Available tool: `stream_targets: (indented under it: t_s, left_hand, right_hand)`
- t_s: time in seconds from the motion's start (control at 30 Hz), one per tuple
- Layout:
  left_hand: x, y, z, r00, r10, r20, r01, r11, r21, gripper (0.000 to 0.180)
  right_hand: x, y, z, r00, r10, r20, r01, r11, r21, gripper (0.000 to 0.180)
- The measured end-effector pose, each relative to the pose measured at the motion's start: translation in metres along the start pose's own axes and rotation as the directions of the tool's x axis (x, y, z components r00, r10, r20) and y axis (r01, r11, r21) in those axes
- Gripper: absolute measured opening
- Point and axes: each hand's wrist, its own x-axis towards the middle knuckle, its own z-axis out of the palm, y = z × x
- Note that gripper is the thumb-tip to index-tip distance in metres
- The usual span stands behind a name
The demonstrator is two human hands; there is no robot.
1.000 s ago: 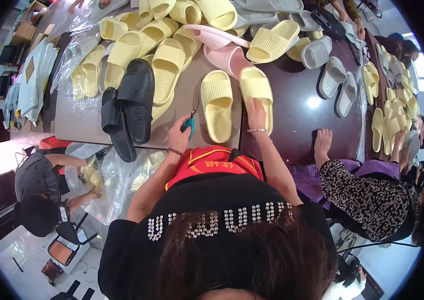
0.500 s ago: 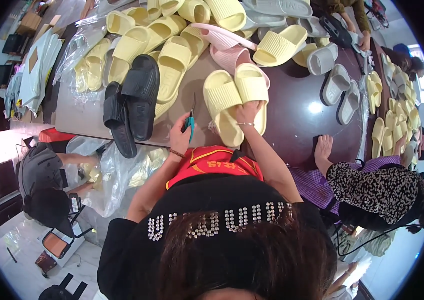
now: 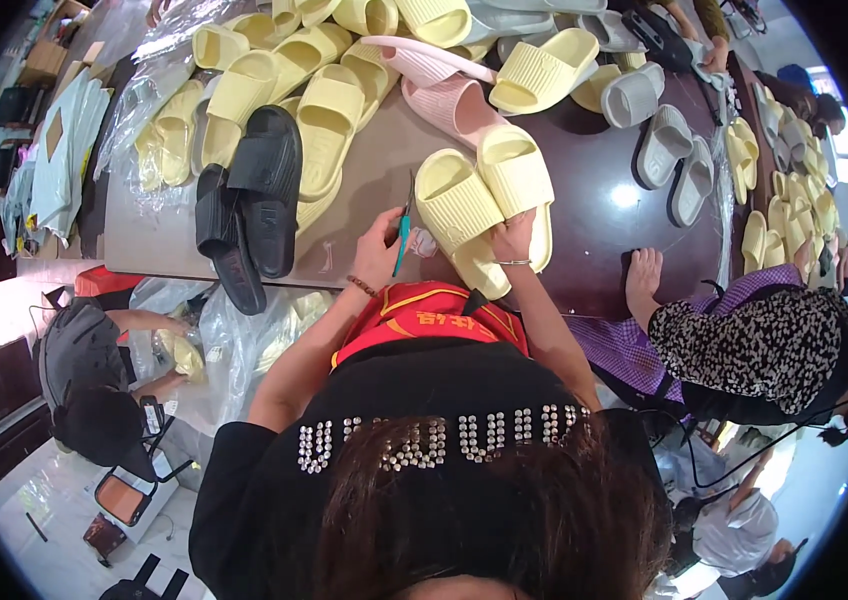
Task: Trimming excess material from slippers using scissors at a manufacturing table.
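Note:
My left hand [image 3: 377, 250] is closed around a slim cutting tool with teal handles [image 3: 404, 230], its thin dark tip pointing away from me. Right of it, a pair of pale yellow slide slippers stands at the table's near edge: the left slipper [image 3: 456, 205] and the right slipper [image 3: 515, 165]. My right hand [image 3: 514, 240] grips the right slipper on its footbed, behind the ribbed strap; the fingertips are partly hidden. Between the tool and the left slipper lies a small whitish-pink scrap [image 3: 424, 243]. A pair of black slides [image 3: 266, 185] rests left of my left hand.
Yellow slides [image 3: 329, 125], pink slides [image 3: 459, 105] and grey slides [image 3: 634, 95] pile up along the far side of the brown table [image 3: 584, 220]. Another person's hand [image 3: 645, 272] rests on the table at right. At left, someone bends over clear plastic bags [image 3: 234, 340].
My left hand and the cutting tool have moved right, closer to the yellow pair. The right yellow slipper has shifted slightly right with my right hand. The whitish-pink scrap now shows.

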Motion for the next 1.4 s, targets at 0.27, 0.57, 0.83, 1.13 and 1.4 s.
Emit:
stream_targets:
  t_s: [0.27, 0.57, 0.83, 1.13, 1.4]
  left_hand:
    - [-0.002, 0.035, -0.004, 0.998, 0.011, 0.063, -0.015, 0.999, 0.052, 0.045]
    - [0.001, 0.032, -0.010, 0.955, 0.113, 0.273, -0.157, 0.976, 0.148, 0.045]
    - [0.004, 0.024, -0.008, 0.899, -0.056, 0.435, 0.196, 0.939, -0.284, 0.044]
    - [0.010, 0.022, 0.000, 0.863, -0.128, 0.488, 0.307, 0.900, -0.308, 0.039]
    - [0.006, 0.058, -0.013, 0.699, -0.169, 0.694, 0.537, 0.766, -0.354, 0.037]
  right_hand:
    - [0.001, 0.006, -0.009, 0.993, 0.045, 0.106, -0.046, 0.999, 0.008, 0.047]
    - [0.006, 0.002, -0.011, 0.995, -0.017, 0.097, 0.015, 1.000, 0.019, 0.043]
    - [0.001, 0.027, 0.003, 0.949, -0.037, 0.313, 0.140, 0.940, -0.311, 0.037]
    - [-0.003, 0.016, 0.012, 0.977, -0.050, 0.210, 0.116, 0.941, -0.317, 0.038]
    - [-0.010, -0.010, -0.007, 0.962, -0.257, 0.097, 0.275, 0.905, -0.326, 0.044]
